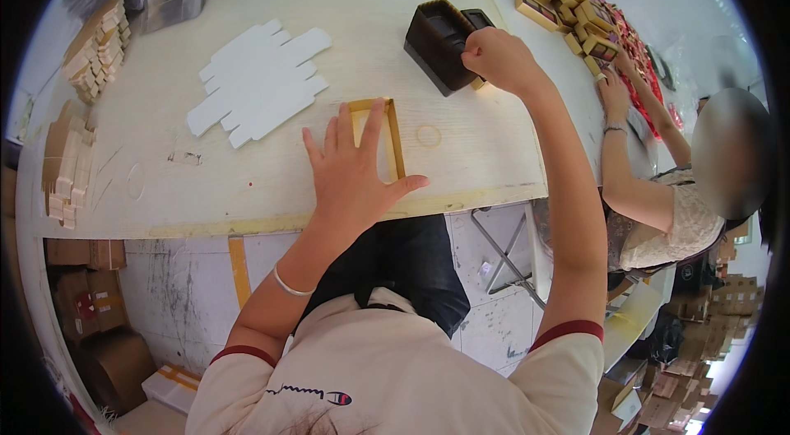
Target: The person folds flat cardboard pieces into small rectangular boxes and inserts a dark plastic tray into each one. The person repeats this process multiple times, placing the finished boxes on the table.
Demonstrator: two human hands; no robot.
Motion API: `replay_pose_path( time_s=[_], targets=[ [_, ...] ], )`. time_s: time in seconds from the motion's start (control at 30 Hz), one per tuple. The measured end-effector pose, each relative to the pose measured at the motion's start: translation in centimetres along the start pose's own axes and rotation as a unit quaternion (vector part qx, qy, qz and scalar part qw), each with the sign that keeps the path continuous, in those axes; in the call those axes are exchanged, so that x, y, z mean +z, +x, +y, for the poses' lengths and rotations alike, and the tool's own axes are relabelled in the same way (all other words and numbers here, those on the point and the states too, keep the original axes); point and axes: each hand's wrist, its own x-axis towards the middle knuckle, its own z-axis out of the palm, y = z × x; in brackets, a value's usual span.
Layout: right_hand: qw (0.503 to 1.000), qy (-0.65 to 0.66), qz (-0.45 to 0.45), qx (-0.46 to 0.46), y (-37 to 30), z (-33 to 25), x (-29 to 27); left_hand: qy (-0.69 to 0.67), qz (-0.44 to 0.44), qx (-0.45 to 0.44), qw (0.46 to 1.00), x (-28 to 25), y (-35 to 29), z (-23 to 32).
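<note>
My left hand (354,167) lies with fingers spread over a shallow gold-edged cardboard box (396,139) near the table's front edge. The box stands open, its pale inside showing between the fingers. Farther right, my right hand (500,60) is closed in a curl against the stack of black plastic trays (440,44). Its fingertips are hidden, so what they grip cannot be made out. Another black tray piece (476,18) shows just behind that hand. Left of my left hand, several white die-cut card blanks (262,81) lie flat, fanned over one another.
A rubber band (429,136) lies right of the gold box. Stacked card pieces (103,48) line the table's left side, near clear plastic containers (174,5). At the right, a co-worker's hands (613,93) reach among gold boxes (539,11) and red material (634,52).
</note>
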Motion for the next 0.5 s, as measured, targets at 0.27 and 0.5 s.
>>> replay_pose_path(
  time_s=[0.27,0.5],
  targets=[
    [0.878,-0.226,0.403,-0.128,-0.6,0.3,-1.0,-0.066,-0.131,0.055,0.988,-1.2,1.9,-1.3],
    [0.896,0.384,0.216,0.06,-8.2,-4.1,-4.6,-0.212,-0.233,0.112,0.942,-4.1,2.4,-6.1]
  ],
)
